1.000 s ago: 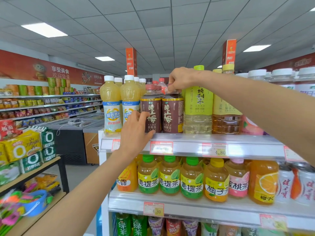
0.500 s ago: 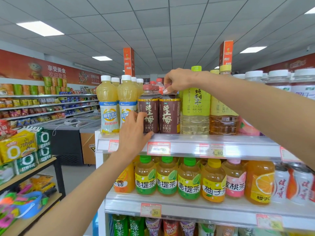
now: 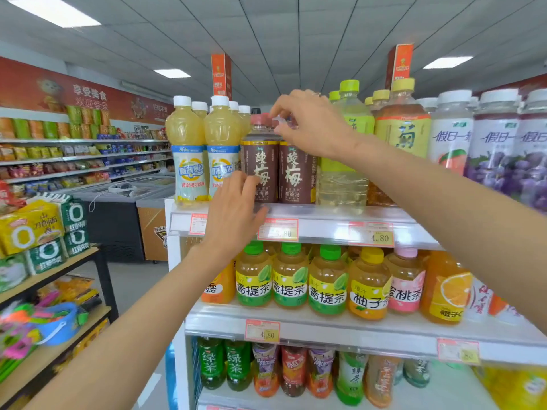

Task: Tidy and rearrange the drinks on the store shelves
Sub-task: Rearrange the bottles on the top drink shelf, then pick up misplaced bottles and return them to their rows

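Head view, and we start at nine o'clock, where the snack shelves (image 3: pixel 59 155) run along the far wall with a chest freezer (image 3: pixel 124 208) in front of them. Moving right, we reach the top shelf (image 3: pixel 325 223) of the drinks rack, where yellow juice bottles (image 3: pixel 189 149) with white caps stand upright at its left end. Our left hand (image 3: pixel 233 214) reaches up toward twelve o'clock, its fingers loosely bent and slightly apart. Their tips lie against the lower label of the left brown bottle (image 3: pixel 260 161), and the thumb points to three o'clock along the shelf's front rail, so the hand touches without wrapping round. This bottle stands upright at the shelf front, just beside the juice and touching the right brown bottle (image 3: pixel 297 173) at its three o'clock. Our right hand (image 3: pixel 310 125) comes in from four o'clock and curls over the top of the right brown bottle, thumb and forefinger pinching at its cap, which the fingers hide. Behind the wrist stands a pale green-capped bottle (image 3: pixel 343 184), then a yellow-labelled tea bottle (image 3: pixel 402 131), then white-capped bottles (image 3: pixel 497 143) toward three o'clock. At six o'clock of the brown pair, on the shelf below, green-capped tea bottles (image 3: pixel 290 279) stand in a row.
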`<state>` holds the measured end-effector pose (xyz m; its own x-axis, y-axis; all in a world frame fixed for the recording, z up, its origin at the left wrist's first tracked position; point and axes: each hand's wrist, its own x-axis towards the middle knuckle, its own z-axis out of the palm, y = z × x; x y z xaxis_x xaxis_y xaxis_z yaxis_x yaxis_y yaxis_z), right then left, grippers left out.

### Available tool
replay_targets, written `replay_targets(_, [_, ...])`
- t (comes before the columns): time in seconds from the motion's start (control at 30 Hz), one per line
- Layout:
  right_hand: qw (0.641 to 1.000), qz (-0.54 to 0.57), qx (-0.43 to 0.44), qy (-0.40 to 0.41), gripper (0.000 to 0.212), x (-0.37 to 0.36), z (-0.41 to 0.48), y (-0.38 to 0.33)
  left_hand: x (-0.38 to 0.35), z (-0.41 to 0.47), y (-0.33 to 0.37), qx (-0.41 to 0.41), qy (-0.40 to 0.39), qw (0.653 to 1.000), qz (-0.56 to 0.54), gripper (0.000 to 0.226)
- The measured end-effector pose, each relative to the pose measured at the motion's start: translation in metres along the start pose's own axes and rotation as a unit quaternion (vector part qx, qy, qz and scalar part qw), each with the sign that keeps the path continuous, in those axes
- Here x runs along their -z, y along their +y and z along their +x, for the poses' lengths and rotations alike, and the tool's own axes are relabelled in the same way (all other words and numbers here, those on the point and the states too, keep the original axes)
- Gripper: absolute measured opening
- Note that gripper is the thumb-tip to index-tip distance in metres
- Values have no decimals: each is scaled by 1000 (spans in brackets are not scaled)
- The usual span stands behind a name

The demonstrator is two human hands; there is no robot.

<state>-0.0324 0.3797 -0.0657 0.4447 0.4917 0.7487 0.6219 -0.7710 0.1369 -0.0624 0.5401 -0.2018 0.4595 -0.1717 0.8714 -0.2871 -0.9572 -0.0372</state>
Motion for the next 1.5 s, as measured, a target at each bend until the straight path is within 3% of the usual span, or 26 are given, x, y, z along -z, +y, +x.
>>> replay_targets(0.13, [985,155,0,80,25,-24,-78,-32,14,-48,7,-10,-24,996,-84,37])
replay_targets(0.2, [969,232,-31,75,26,-43,-133,-47,21,-87,7,19,-53,989,-138,33])
replay_targets(0.3, [952,290,-98,6,26,-77,-218,-66,25,-156,7,95,-107,973,-182,27])
replay_targets(0.4, [924,326,-190,-65,26,-111,-289,-81,19,-217,11,165,-174,948,-208,38])
replay_targets(0.63, [871,337,-310,-179,27,-146,-392,-125,8,-295,32,211,-273,908,-240,45])
replay_targets(0.77, [862,316,-349,-187,24,-149,-423,-148,9,-330,39,205,-331,888,-245,44])
replay_targets(0.87, [844,313,-399,-173,36,-147,-441,-163,9,-343,41,191,-357,880,-246,37])
replay_targets(1.0, [819,320,-443,-173,30,-146,-457,-173,5,-343,43,162,-399,872,-234,35])
replay_targets(1.23, [823,319,-450,-140,26,-137,-450,-162,-12,-314,42,117,-386,881,-247,28])
replay_targets(1.4, [832,325,-430,-129,33,-138,-442,-142,-41,-305,47,139,-371,883,-253,28])
replay_targets(1.5, [827,318,-440,-147,23,-149,-451,-129,-70,-317,50,171,-377,881,-227,26])
